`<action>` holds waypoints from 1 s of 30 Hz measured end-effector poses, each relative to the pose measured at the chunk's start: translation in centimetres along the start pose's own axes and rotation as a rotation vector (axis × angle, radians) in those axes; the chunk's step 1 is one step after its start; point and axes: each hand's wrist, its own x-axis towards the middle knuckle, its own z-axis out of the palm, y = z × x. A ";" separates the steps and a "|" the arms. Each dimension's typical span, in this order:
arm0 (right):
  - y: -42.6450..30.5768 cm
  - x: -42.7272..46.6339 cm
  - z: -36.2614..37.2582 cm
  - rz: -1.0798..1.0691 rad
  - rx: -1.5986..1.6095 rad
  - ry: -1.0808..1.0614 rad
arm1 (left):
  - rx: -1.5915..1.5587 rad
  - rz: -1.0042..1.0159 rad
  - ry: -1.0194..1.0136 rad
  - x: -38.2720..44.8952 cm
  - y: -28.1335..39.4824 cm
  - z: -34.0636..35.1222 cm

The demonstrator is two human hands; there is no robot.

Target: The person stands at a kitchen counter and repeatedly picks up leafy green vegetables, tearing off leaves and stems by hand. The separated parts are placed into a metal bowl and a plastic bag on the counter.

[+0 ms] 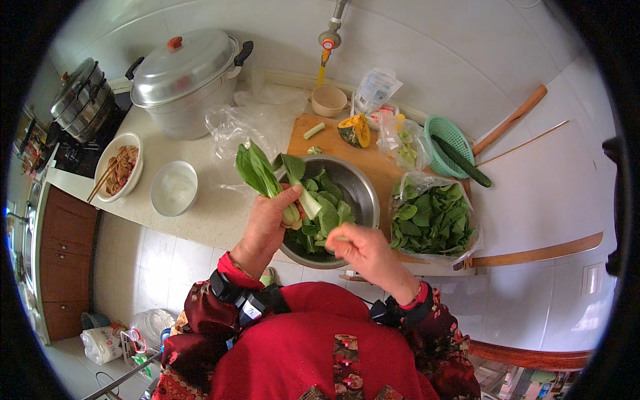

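My left hand (pixel 270 222) grips a green bok choy (pixel 260 175) by its pale base, above the left rim of a steel basin (pixel 367 192). A separate leaf with a pale stalk (pixel 308 197) leans across that hand's fingertips. Loose green leaves (pixel 325 205) lie inside the basin. My right hand (pixel 362 252) is over the basin's lower right rim, slightly blurred, its fingers curled; whether something small is between them cannot be told. To the right, a clear plastic bag (pixel 467 240) holds many green leaves (pixel 427 215).
A wooden cutting board (pixel 305 135) bears a pumpkin piece (pixel 355 131) and a stalk piece. Behind stand a large lidded pot (pixel 185 80) and a beige bowl (pixel 328 101). Left are a bowl of meat (pixel 105 160) and a white bowl (pixel 175 187). A cucumber (pixel 460 160) rests in a green basket (pixel 434 125).
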 end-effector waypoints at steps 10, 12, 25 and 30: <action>3.5 2.1 0.2 0.074 0.147 0.143 | 0.142 0.036 -0.072 -1.3 -0.8 1.6; 2.7 2.9 0.4 0.216 0.268 0.036 | 0.171 0.018 -0.097 -1.7 -1.2 2.0; 3.1 1.8 0.7 0.274 0.284 -0.068 | 0.265 -0.055 -0.186 -1.3 -0.9 1.7; 2.8 2.2 0.8 0.288 0.174 0.006 | 0.308 0.164 -0.145 -2.0 -1.1 2.6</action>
